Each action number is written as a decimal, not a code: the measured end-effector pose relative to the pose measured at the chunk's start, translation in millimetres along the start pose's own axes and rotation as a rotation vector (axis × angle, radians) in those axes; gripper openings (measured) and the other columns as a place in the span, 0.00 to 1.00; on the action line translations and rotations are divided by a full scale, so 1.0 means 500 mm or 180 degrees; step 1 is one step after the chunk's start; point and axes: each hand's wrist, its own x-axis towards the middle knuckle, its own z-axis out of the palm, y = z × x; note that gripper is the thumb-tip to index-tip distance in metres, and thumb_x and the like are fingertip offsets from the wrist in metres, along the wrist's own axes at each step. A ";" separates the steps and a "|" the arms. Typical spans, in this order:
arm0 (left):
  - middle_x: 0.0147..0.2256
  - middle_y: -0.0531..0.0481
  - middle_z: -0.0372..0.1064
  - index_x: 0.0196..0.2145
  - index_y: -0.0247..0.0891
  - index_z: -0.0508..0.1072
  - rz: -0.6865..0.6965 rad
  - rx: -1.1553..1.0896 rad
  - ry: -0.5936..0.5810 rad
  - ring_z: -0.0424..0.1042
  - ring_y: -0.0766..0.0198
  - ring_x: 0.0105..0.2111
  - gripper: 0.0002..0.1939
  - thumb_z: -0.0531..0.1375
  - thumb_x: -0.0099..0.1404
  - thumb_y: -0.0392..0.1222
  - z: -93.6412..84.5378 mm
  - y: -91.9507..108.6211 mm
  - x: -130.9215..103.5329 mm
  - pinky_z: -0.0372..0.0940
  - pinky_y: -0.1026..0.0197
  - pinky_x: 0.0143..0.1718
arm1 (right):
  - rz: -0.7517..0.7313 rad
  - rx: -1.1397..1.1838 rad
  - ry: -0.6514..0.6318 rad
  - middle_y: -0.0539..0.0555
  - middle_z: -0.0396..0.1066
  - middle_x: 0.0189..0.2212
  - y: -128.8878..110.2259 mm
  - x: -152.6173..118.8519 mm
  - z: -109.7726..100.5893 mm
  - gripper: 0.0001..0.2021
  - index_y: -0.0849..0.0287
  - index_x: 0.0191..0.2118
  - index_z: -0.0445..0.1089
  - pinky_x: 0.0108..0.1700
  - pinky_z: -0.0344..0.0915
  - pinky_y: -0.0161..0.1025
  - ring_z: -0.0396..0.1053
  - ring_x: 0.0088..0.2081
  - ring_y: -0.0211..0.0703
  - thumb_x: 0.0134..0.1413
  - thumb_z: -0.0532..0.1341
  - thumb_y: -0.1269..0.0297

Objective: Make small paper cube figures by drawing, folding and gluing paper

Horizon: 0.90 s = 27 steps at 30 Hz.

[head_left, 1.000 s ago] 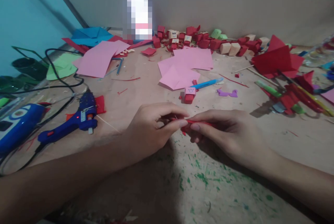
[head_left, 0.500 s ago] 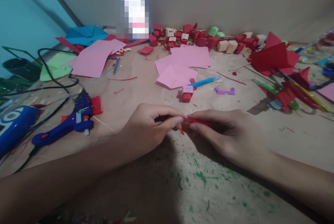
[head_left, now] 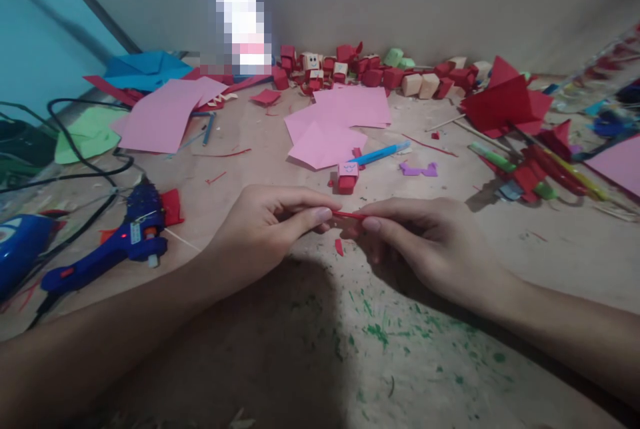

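Note:
A thin strip of red paper (head_left: pixel 349 214) stretches between my two hands, low over the table. My left hand (head_left: pixel 280 222) pinches its left end between thumb and forefinger. The right end is pinched by my right hand (head_left: pixel 425 236), whose other fingers curl underneath, partly hidden. Just beyond the strip stands a small red paper figure (head_left: pixel 348 179) with a pink drawn face. Below the strip, a red paper scrap (head_left: pixel 339 247) lies on the table. A blue pen (head_left: pixel 383 151) rests behind the figure, and a purple paper cutout (head_left: pixel 419 168) is to its right.
A blue glue gun (head_left: pixel 135 229) with a lit red light lies left of my left forearm. Pink paper sheets (head_left: pixel 350 108) spread behind the figure. Several small paper cubes (head_left: pixel 420 84) line the wall. Red paper (head_left: pixel 505 106) and an orange-red tool (head_left: pixel 563 169) lie at right.
My hands have drawn slightly apart, showing more of the strip's middle, and the left hand is a little higher. The scrap below is now clearly visible. The view has shifted slightly right.

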 end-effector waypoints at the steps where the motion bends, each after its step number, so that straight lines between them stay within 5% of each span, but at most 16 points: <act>1: 0.36 0.54 0.83 0.40 0.42 0.83 0.0039 0.0012 -0.0015 0.81 0.66 0.35 0.07 0.63 0.67 0.38 -0.001 0.000 0.000 0.73 0.70 0.38 | 0.0027 0.0038 -0.0004 0.49 0.75 0.21 0.001 0.001 -0.001 0.12 0.61 0.36 0.80 0.24 0.65 0.30 0.69 0.21 0.34 0.67 0.58 0.68; 12: 0.28 0.60 0.79 0.33 0.41 0.81 0.0487 0.0664 -0.0097 0.75 0.72 0.27 0.07 0.63 0.68 0.35 0.013 0.006 -0.006 0.64 0.72 0.29 | -0.0193 -0.0281 -0.0088 0.47 0.77 0.24 -0.004 0.002 0.004 0.09 0.59 0.36 0.80 0.25 0.63 0.28 0.70 0.23 0.32 0.64 0.61 0.69; 18: 0.28 0.57 0.78 0.33 0.37 0.79 0.1111 0.1136 -0.0060 0.74 0.72 0.27 0.06 0.62 0.69 0.35 0.019 0.003 -0.017 0.64 0.70 0.32 | -0.0546 -0.0571 -0.0120 0.46 0.77 0.23 -0.004 0.001 0.003 0.09 0.58 0.36 0.81 0.27 0.63 0.28 0.69 0.23 0.31 0.64 0.62 0.70; 27: 0.25 0.59 0.76 0.32 0.39 0.79 0.0664 0.0896 -0.0035 0.71 0.73 0.23 0.09 0.61 0.69 0.33 0.022 0.008 -0.019 0.63 0.71 0.28 | -0.0473 -0.0550 -0.0019 0.47 0.78 0.24 -0.005 -0.001 0.002 0.10 0.59 0.34 0.79 0.27 0.63 0.28 0.71 0.24 0.32 0.64 0.60 0.71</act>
